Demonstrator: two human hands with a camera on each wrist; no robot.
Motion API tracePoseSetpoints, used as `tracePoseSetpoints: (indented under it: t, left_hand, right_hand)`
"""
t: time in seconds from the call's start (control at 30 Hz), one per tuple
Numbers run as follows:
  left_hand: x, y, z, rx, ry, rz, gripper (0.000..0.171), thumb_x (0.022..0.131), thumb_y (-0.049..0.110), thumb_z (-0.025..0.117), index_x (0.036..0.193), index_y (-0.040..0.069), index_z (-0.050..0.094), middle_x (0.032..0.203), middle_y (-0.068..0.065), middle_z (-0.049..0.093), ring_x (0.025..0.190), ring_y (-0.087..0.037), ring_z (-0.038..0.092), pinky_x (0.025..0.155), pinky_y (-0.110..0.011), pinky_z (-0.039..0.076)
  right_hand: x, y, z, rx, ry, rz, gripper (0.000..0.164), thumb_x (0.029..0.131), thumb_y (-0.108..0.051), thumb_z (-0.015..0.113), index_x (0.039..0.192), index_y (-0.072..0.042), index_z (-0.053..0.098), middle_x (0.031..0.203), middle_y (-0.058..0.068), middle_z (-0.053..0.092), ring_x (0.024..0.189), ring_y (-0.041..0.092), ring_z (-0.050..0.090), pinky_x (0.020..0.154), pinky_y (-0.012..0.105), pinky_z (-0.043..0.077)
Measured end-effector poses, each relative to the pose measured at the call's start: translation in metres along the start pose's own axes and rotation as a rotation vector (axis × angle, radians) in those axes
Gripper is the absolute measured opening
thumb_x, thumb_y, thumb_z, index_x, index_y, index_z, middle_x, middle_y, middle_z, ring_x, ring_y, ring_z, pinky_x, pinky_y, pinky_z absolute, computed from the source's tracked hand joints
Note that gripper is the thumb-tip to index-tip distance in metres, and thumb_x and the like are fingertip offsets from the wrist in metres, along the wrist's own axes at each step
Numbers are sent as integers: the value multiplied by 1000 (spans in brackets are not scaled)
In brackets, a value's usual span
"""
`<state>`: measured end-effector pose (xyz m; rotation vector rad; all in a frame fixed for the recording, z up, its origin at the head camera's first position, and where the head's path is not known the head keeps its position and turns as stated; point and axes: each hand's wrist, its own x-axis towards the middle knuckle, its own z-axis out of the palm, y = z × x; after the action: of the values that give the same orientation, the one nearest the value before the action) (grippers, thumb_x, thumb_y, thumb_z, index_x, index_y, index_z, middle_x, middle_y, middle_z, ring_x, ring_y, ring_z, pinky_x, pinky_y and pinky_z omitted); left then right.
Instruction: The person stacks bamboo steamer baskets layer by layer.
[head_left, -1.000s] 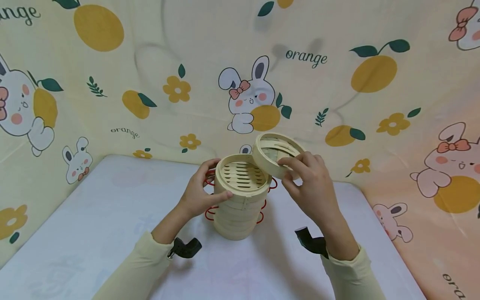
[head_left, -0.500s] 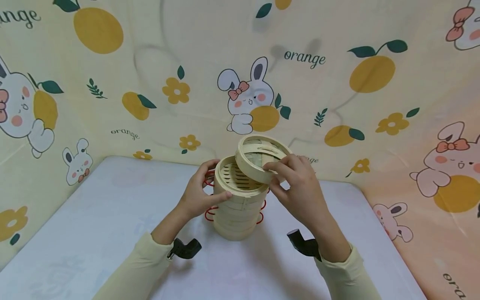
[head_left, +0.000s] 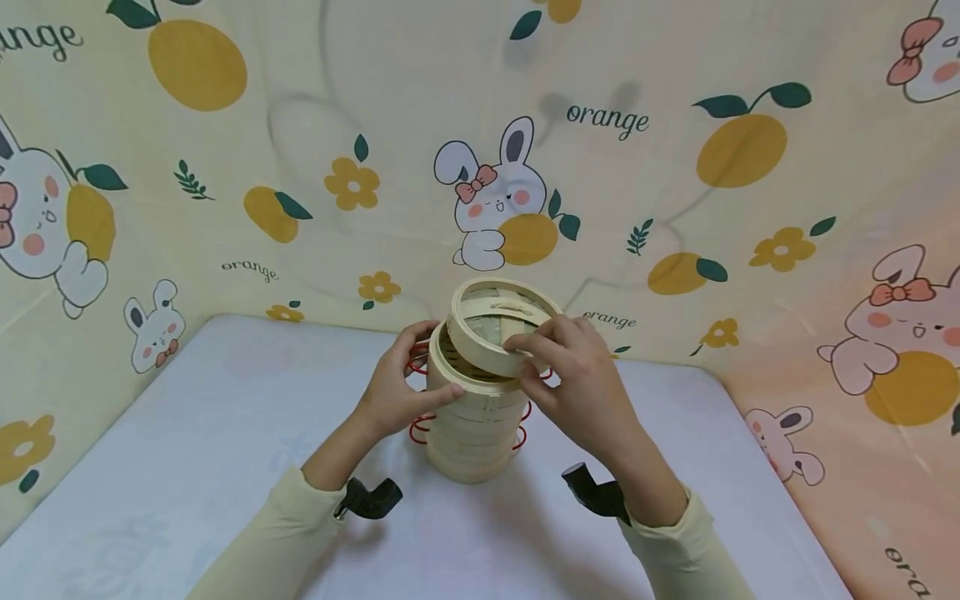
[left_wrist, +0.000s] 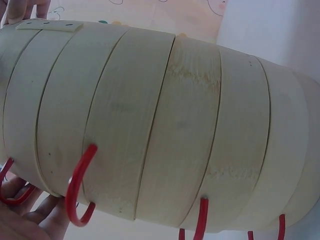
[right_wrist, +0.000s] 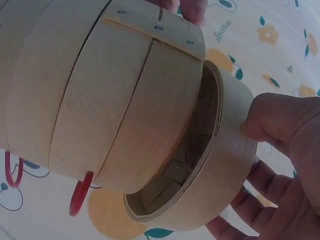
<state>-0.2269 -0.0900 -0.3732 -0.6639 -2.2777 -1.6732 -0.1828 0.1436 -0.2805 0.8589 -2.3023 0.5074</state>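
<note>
A tall bamboo steamer stack with red loop handles stands upright in the head view. My left hand grips its upper left side, thumb in front and the other fingers round the back. Over the top tilts the round bamboo lid, which my right hand pinches by its near right rim. Part of the slatted top tier shows below the lid. In the right wrist view a gap separates much of the lid from the stack; I cannot tell whether its far edge touches.
The stack stands on a white-covered table. Behind and beside it hangs a cream cloth backdrop printed with rabbits and oranges. Black wrist mounts stick out from both sleeves.
My right hand has brought the lid leftward and slightly down, so it covers more of the steamer's top. My left hand and the stack have stayed nearly still.
</note>
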Motion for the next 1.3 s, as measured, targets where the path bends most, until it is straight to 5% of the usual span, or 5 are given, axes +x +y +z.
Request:
tracePoseSetpoints:
  t: [1.3]
  left_hand:
    - [-1,2,1,15,2,-36,85,74,34,80,144,13,36,140,-8,49,126,-29,51,101,-49,46]
  right_hand:
    - [-1,-7,14,-9,-13,-80,30,72,-2,72,96,-19,74,83,-1,56,78,17,46,70,34,38]
